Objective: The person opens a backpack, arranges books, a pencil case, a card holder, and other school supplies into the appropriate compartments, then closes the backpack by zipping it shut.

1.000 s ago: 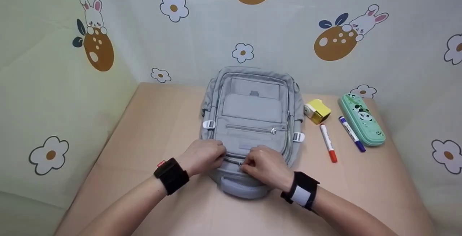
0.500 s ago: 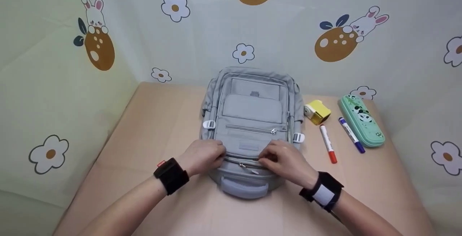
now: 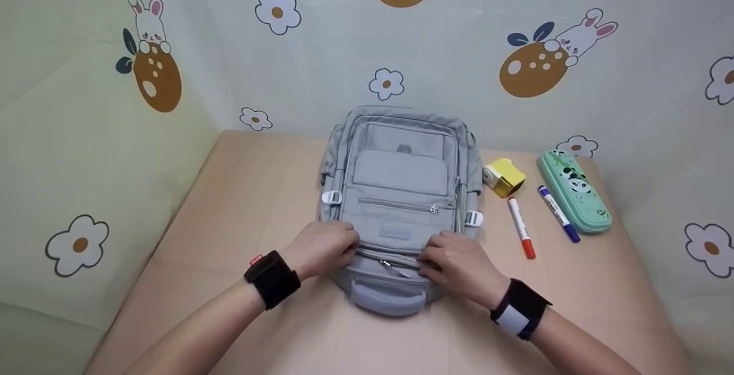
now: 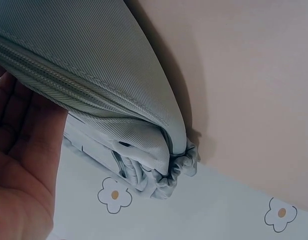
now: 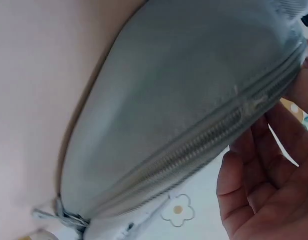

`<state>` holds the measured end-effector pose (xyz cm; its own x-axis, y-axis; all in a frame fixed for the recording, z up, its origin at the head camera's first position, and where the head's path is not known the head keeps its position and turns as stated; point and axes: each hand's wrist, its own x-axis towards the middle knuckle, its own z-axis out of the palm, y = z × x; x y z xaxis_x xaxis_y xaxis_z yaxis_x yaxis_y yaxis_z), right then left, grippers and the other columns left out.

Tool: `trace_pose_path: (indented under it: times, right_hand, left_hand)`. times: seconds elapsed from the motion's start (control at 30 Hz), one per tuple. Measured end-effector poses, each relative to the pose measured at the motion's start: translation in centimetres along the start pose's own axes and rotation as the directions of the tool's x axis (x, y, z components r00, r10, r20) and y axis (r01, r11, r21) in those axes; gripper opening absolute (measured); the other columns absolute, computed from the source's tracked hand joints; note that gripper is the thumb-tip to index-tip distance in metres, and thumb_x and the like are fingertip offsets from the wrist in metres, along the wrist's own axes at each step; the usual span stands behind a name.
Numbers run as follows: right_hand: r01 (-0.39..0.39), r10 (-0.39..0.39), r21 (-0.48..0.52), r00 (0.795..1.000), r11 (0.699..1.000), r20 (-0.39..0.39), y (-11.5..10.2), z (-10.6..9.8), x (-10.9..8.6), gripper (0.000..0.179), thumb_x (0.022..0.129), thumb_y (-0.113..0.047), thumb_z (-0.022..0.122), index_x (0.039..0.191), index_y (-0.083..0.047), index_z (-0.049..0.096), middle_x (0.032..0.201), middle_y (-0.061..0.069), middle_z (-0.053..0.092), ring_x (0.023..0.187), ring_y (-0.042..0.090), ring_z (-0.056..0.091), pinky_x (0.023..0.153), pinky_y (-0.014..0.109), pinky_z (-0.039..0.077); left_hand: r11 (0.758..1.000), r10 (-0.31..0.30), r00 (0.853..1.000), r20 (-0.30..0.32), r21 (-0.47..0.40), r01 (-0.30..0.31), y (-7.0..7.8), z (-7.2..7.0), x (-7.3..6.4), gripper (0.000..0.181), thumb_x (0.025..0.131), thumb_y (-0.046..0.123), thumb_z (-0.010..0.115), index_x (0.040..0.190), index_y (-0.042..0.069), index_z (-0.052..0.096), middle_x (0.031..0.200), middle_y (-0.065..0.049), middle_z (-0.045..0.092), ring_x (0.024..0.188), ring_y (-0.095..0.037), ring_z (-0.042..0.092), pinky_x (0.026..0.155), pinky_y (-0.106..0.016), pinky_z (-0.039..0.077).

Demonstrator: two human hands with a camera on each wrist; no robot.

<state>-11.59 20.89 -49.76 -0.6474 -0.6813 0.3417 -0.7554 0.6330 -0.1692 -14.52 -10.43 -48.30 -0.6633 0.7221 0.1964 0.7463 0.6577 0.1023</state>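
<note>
A grey backpack [image 3: 401,171] lies front side up on the table, its top handle [image 3: 389,299] toward me. My left hand [image 3: 324,247] grips the fabric edge at the left end of the top zipper; in the left wrist view its fingers lie under the zipper [image 4: 69,85]. At the right end of that same edge, my right hand [image 3: 465,266] holds the fabric with bent fingers. The right wrist view shows the zipper teeth [image 5: 193,148] running toward those fingers. Between both hands a zip pull [image 3: 395,269] lies loose on the bag. The left fingertips are partly hidden.
Right of the backpack sit a yellow and white small box-shaped item [image 3: 504,178], a red-capped marker [image 3: 520,226], a blue-capped marker [image 3: 558,213] and a green panda pencil case [image 3: 575,191]. A patterned curtain [image 3: 321,65] stands behind the table [image 3: 252,191].
My right hand has let go of the zip pull and moved right along the zipper edge, taking hold of the fabric there. The left hand has stayed in place.
</note>
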Motion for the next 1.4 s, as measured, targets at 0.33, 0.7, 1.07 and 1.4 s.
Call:
trace_pose_path:
  times: [0.33,0.7,1.07,1.4]
  right_hand:
    - [0.082,-0.093,-0.158,0.994,0.984,-0.064,0.0,1.2,0.3,0.01,0.083,-0.018,0.08,0.081,-0.016,0.07,0.078,-0.004,0.063,0.07,0.018,0.058,0.06,0.035,0.047]
    - [0.007,-0.01,-0.048,0.998,0.999,-0.066,0.3,1.1,0.2,0.004,0.084,-0.015,0.075,0.084,-0.017,0.072,0.081,-0.007,0.063,0.072,0.013,0.059,0.063,0.033,0.051]
    - [-0.027,0.025,-0.028,0.998,0.999,-0.065,0.1,1.0,0.5,0.007,0.081,-0.016,0.076,0.081,-0.02,0.07,0.077,-0.01,0.059,0.069,0.011,0.056,0.059,0.031,0.048]
    - [-0.061,0.06,-0.018,0.997,0.998,-0.038,0.0,0.7,0.3,0.003,0.083,-0.018,0.076,0.083,-0.018,0.072,0.079,-0.009,0.06,0.071,0.01,0.057,0.061,0.03,0.049]
  left_hand:
    - [1.0,-0.029,0.999,0.027,0.012,0.029,0.4,0.1,0.3,0.015,0.087,0.012,0.07,0.076,0.016,0.061,0.073,0.005,0.057,0.066,-0.017,0.056,0.057,-0.034,0.048]
    - [0.994,0.098,0.995,0.024,0.036,-0.098,3.0,-0.4,1.7,0.014,0.088,0.019,0.075,0.086,0.016,0.062,0.082,0.005,0.056,0.072,-0.015,0.056,0.059,-0.03,0.047]
    - [0.94,0.288,0.947,0.139,0.146,-0.307,5.1,0.2,3.7,0.009,0.095,0.022,0.07,0.087,0.022,0.075,0.083,0.006,0.052,0.072,-0.011,0.047,0.057,-0.023,0.04]
    - [0.991,0.133,0.987,0.09,0.003,-0.133,3.9,0.2,2.2,0.017,0.092,0.02,0.072,0.083,0.017,0.058,0.077,0.007,0.056,0.07,-0.014,0.054,0.061,-0.029,0.047]
